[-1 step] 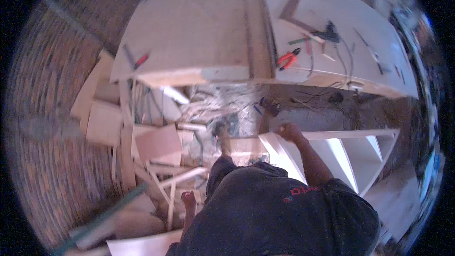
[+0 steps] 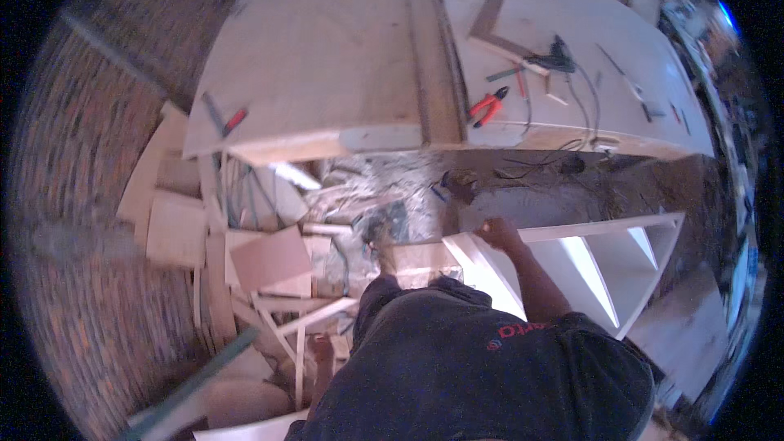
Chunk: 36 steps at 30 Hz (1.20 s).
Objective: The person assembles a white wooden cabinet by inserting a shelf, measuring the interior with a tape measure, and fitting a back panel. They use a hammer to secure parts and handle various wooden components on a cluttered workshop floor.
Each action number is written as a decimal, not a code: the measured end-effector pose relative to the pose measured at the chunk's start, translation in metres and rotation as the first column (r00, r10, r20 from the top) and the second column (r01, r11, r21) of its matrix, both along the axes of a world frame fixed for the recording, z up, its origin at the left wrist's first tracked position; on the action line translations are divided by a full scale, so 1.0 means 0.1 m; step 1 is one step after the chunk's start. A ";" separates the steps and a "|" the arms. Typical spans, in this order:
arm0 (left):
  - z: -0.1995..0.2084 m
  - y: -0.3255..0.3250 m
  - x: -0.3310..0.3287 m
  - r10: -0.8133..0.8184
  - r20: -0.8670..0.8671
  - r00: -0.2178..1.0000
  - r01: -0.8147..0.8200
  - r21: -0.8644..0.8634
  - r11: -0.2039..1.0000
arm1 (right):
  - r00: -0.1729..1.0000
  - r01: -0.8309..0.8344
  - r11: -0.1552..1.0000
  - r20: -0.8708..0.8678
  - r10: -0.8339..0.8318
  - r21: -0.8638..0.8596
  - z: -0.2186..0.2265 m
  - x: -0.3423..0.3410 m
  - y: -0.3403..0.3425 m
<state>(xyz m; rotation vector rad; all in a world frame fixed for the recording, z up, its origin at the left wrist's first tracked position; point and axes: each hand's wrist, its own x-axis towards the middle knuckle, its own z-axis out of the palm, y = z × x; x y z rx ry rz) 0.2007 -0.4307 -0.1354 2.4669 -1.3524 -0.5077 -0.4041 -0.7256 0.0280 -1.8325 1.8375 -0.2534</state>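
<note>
A white shelf unit (image 2: 588,227) with slanting dividers lies at my right side. My right hand (image 2: 500,234) is closed over its near top corner, fingers curled on the edge. My left hand (image 2: 322,349) hangs low at my left side, fingers curled, with nothing visible in it. Beside that hand are thin pale wood strips (image 2: 318,314) joined or crossed at angles. A brown square board (image 2: 271,260) lies a little farther off on the left.
Ahead stands a wide workbench (image 2: 318,57). On it lie red-handled pliers (image 2: 488,107), a carpenter's square (image 2: 490,16), a dark corded power tool (image 2: 559,55) and a red-and-grey cutter (image 2: 233,121). Wood scraps (image 2: 327,229) litter the floor; a brick surface (image 2: 73,196) is at left.
The view has shifted slightly. My left hand has dropped a little lower beside the wood strips. My right hand stays on the shelf unit's corner.
</note>
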 end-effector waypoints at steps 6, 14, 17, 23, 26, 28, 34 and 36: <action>0.96 -2.94 0.77 -0.193 0.441 0.877 0.383 -0.396 0.835 | 0.848 0.518 0.856 -0.128 -0.514 -0.005 0.27 -0.10 0.16; 2.16 -5.85 -0.54 -0.308 0.182 0.934 0.356 -0.549 0.756 | 0.652 0.676 0.687 -0.217 -0.726 -0.266 1.03 -0.55 -1.05; 2.11 -6.45 -1.13 -0.379 0.109 0.919 0.369 -0.577 0.729 | 0.716 0.611 0.734 -0.188 -0.672 -0.296 1.35 -0.95 -1.95; 1.38 -7.23 -1.79 -0.349 0.053 0.936 0.346 -0.326 0.879 | 0.835 0.233 0.927 -0.428 -0.346 -0.294 1.37 -1.63 -4.07; 1.03 -7.44 -1.86 -0.357 0.492 0.794 0.467 -0.119 0.876 | 0.789 0.128 0.982 -0.586 -0.185 -0.138 1.19 -1.83 -4.63; 0.92 -7.45 -1.91 -0.271 0.542 0.795 0.316 0.011 0.949 | 0.748 0.143 0.988 -0.660 -0.064 0.066 1.10 -1.95 -4.93; 1.05 -7.40 -2.08 -0.209 0.534 0.819 0.254 -0.011 0.967 | 0.728 0.307 0.930 -0.679 -0.093 0.202 0.91 -2.16 -5.16; 1.08 -7.41 -2.11 -0.244 0.584 0.774 0.283 0.026 0.959 | 0.714 0.343 0.906 -0.696 -0.078 0.250 0.86 -2.24 -5.13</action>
